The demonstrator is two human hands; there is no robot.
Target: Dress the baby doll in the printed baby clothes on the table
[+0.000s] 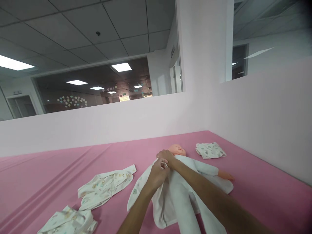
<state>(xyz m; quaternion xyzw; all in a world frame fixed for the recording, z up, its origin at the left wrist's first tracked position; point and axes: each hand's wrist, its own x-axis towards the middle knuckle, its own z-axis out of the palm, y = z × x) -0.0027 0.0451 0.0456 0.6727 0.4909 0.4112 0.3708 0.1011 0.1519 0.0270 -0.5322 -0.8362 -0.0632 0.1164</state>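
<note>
A baby doll (177, 150) in a white bodysuit lies on its back, its bare head at the far end. An opened white printed baby garment (140, 188) is spread beneath and beside it. At the doll's shoulder on the left side, my left hand (159, 172) is closed, fingers pinching the garment's white edge. My right hand (167, 156) reaches across the doll's chest, its fingers curled down just beyond my left hand. What lies under those fingers is hidden. The doll's other arm (207, 169) stretches out to the right, with the hand bare.
A printed baby top (104, 187) lies on the left of the pink sheet (60, 172), with a bunched printed garment (69, 222) nearer me. A folded printed cloth (211, 150) rests at the back right. White walls (146, 120) with windows border the surface.
</note>
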